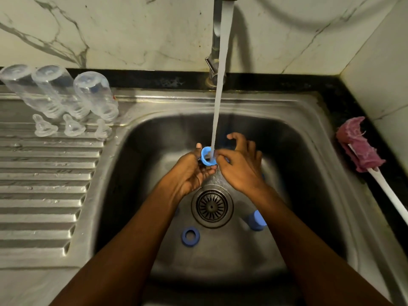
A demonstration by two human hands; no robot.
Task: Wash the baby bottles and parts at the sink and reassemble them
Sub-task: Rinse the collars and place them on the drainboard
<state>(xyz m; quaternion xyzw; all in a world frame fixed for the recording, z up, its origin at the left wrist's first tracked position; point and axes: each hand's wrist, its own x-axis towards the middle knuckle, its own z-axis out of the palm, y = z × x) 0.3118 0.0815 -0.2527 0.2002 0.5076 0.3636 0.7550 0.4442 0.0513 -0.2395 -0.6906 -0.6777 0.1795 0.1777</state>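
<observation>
My left hand (pixel 189 171) holds a blue bottle ring (pixel 207 157) under the running water stream (pixel 217 107) over the sink (pixel 309 151). The fingers of my right hand (pixel 239 166) touch the ring from the right, thumb and forefinger at its rim. On the sink floor lie another blue ring (pixel 190 236) and a blue cap (pixel 257 220), partly hidden by my right forearm. Three clear bottles (pixel 92 96) stand upside down on the draining board (pixel 44 173), and three clear teats (pixel 72 128) sit in front of them.
The tap (pixel 215 51) rises behind the sink at the marble wall. The drain strainer (pixel 212 206) lies in the middle of the sink floor. A bottle brush (pixel 362 149) with a pink head and a white handle lies on the dark counter at the right.
</observation>
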